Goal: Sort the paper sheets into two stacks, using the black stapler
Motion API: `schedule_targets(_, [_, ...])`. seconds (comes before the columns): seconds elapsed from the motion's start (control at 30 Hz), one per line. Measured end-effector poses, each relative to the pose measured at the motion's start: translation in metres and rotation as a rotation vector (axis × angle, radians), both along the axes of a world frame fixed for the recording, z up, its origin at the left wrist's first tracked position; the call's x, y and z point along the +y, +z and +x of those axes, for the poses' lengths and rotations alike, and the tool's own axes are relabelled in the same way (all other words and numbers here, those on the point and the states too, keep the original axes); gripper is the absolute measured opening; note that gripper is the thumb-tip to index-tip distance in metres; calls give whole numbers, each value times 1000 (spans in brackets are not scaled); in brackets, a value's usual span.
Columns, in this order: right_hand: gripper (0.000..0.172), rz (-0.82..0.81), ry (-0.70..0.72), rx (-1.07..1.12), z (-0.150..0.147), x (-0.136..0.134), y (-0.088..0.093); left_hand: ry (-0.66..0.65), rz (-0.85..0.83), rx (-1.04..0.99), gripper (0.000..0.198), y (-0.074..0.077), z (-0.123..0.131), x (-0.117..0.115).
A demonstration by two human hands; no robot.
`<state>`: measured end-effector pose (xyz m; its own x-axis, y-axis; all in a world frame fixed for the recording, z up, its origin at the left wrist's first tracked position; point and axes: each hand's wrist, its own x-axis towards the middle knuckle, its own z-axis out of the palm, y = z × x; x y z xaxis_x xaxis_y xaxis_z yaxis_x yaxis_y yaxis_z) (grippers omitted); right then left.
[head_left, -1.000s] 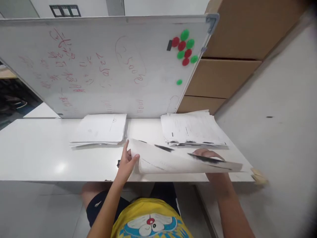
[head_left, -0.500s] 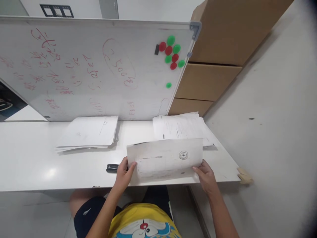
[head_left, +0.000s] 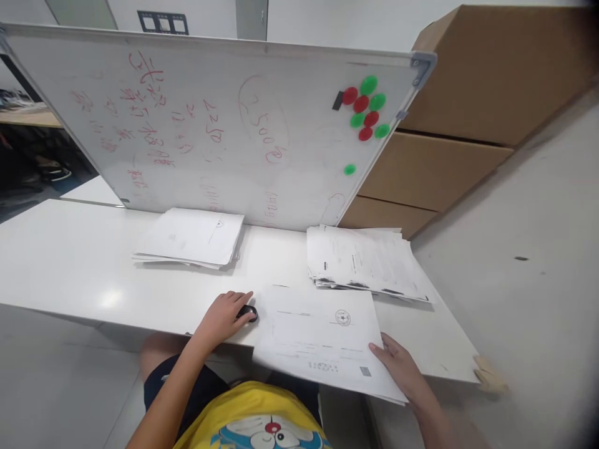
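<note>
My left hand [head_left: 228,316] is closed over a black stapler [head_left: 249,312] lying on the white table; most of the stapler is hidden under the palm and fingers, and only one end shows. A few printed sheets of paper [head_left: 304,337] with a round star stamp lie just right of it, partly over the table's front edge. My right hand [head_left: 395,362] pinches their right edge between thumb and fingers, with the thumb on top.
Behind the sheets is a messy stack of printed papers [head_left: 365,259]. Another paper stack [head_left: 191,237] sits farther left on the table [head_left: 60,249]. A whiteboard [head_left: 309,137] with red writing and round magnets stands at the back, cardboard boxes [head_left: 430,168] behind its right end. A wall [head_left: 538,312] bounds the right.
My left hand has let go of the sheets' left edge and moved onto the stapler. The sheets have been lowered and turned flatter, still in my right hand. The camera view has shifted left.
</note>
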<state>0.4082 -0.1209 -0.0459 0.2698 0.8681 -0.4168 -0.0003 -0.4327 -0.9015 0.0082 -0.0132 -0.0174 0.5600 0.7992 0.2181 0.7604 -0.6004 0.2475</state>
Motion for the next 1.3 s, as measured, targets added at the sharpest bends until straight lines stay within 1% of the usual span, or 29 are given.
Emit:
schedule_targets(0.07, [48, -33, -13, 5, -5, -6, -8, -52, 87, 58, 39, -16, -7, -1])
schedule_targets(0.13, [48, -41, -32, 34, -9, -11, -14, -71, 177, 84, 37, -27, -9, 0])
schedule_targets(0.23, [47, -16, -60, 77, -12, -17, -19, -66, 269, 84, 36, -35, -7, 3])
schedule_targets(0.4, [45, -4, -142, 67, -10, -23, -16, 7, 305, 49, 36, -35, -4, 5])
schedule_targets(0.5, [45, 11, -171, 68, -13, -21, -13, 50, 308, 50, 38, -34, -3, 5])
schedule_targets(0.63, [42, 37, -125, 35, -25, -13, -15, 62, 268, 6, 40, -36, -2, 5])
schedule_targets(0.73, [43, 34, -98, 8, -31, -8, -16, 57, 274, 27, 40, -37, -2, 5])
schedule_targets(0.97, [44, -10, -86, -8, -33, -4, -11, 0, 265, -23, 32, -36, -2, 5])
schedule_targets(1.03, [44, -16, -101, 8, -32, -5, -12, 24, 270, -29, 32, -36, -3, 5])
schedule_targets(1.17, [42, -20, -117, 29, -29, -8, -15, 115, 259, -81, 33, -37, -6, 5])
schedule_targets(1.23, [43, -20, -120, 13, -30, -9, -15, 116, 246, -90, 33, -38, -6, 5])
schedule_targets(1.3, [43, -20, -116, -10, -33, -9, -14, 91, 231, -82, 34, -37, -6, 5])
